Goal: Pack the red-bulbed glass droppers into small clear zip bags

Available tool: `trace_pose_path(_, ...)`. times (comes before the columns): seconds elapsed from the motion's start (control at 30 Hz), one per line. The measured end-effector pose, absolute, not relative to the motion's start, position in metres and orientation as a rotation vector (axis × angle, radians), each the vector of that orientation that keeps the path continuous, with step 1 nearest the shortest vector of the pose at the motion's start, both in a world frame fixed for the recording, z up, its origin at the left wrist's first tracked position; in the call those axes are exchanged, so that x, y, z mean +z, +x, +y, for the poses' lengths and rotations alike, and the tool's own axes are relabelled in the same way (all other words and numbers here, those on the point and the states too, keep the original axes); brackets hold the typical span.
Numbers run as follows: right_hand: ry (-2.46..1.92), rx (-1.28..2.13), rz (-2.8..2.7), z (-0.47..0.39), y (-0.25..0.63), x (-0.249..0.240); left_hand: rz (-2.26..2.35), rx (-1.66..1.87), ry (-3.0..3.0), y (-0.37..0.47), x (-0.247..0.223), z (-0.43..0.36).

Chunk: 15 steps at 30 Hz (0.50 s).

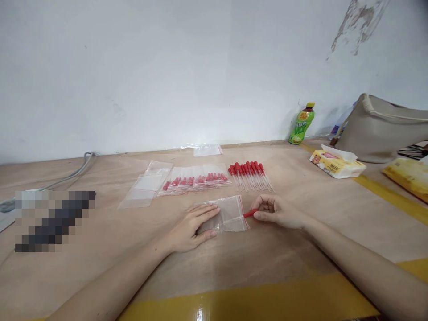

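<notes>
A clear zip-lock bag (230, 209) lies flat on the table, its red-lined mouth facing right. My left hand (197, 223) rests on the bag's left part with fingers stretched out, pressing it to the table. My right hand (274, 211) pinches the red bulb of a dropper (250, 213) between thumb and fingers. The dropper's clear stem reaches left through the mouth into the bag, while the bulb stays outside. Behind my right hand lies a row of loose red-bulbed droppers (249, 171). Filled bags of droppers (197, 179) overlap one another behind my left hand.
Flat empty bags (145, 185) lie left of the filled ones, and another bag (207, 150) is by the wall. Rightward are a green drink bottle (302, 125), a tissue pack (337, 162), a yellow packet (408, 176) and a beige bag (377, 129). A grey cable (80, 169) runs at left.
</notes>
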State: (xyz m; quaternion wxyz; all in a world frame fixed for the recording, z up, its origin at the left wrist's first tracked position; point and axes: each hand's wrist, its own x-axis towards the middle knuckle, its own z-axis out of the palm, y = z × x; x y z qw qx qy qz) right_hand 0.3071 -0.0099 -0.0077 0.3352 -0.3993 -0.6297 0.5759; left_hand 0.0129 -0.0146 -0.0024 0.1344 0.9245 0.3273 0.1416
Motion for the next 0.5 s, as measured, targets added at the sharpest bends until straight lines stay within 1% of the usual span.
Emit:
trace_pose_path(0.1,-0.954,1.494,-1.634,-0.008,0.302,-0.006,0.945,0.385,2.692,0.013,-0.003,-0.014)
trace_pose_path(0.23,-0.804,1.703,-1.524,-0.007,0.291,-0.009,0.931,0.366,2.719,0.013,-0.002,-0.013)
trace_pose_path(0.3,-0.760,1.749,-1.509,-0.007,0.287,-0.011,0.928,0.359,2.723,0.013,-0.002,-0.014)
trace_pose_path(0.4,-0.774,1.724,-1.565,-0.006,0.285,-0.012,0.932,0.357,2.719,0.013,-0.002,-0.014)
trace_pose_path(0.5,-0.851,1.631,-1.607,-0.003,0.288,-0.012,0.941,0.356,2.714,0.013,-0.003,-0.014)
